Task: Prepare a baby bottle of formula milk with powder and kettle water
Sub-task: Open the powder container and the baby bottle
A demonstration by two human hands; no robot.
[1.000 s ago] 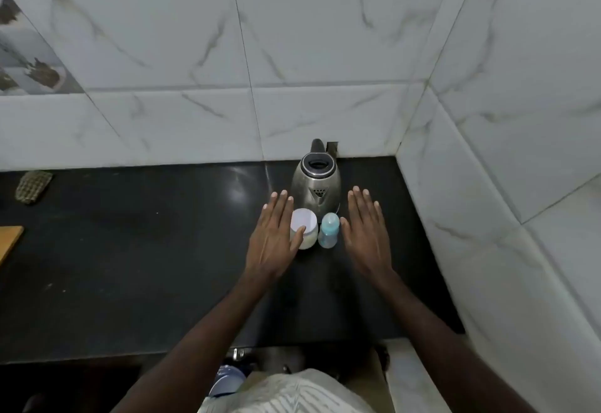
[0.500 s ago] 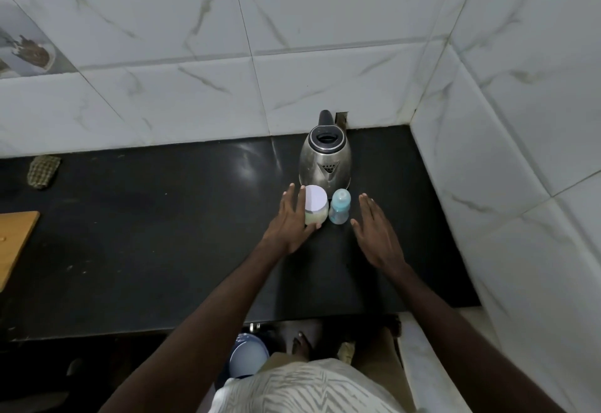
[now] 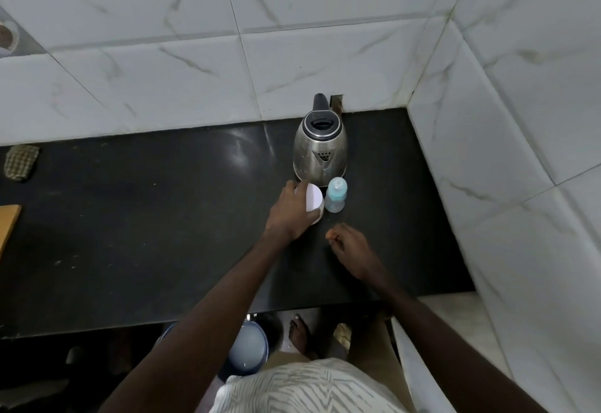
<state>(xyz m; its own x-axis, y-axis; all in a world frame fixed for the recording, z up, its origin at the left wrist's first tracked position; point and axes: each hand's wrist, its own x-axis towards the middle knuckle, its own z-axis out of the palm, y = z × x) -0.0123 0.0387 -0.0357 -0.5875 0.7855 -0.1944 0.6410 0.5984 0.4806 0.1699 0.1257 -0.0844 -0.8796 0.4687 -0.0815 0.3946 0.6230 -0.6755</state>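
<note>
Head view: barely begun, left hand [image 3: 290,210] grips the lidded powder jar [image 3: 314,198] before the kettle [image 3: 320,150]; capped bottle [image 3: 335,198] there too, untouched; right hand [image 3: 353,250] loosely curled, empty.

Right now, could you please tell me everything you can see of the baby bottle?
The baby bottle is small, of see-through pale blue plastic, with a rounded cap on. It stands upright on the black counter, just in front of the steel kettle and close beside the white-lidded jar that the left hand grips; whether bottle and jar touch, I cannot tell. The right hand is apart from it. Its contents do not show.
</note>
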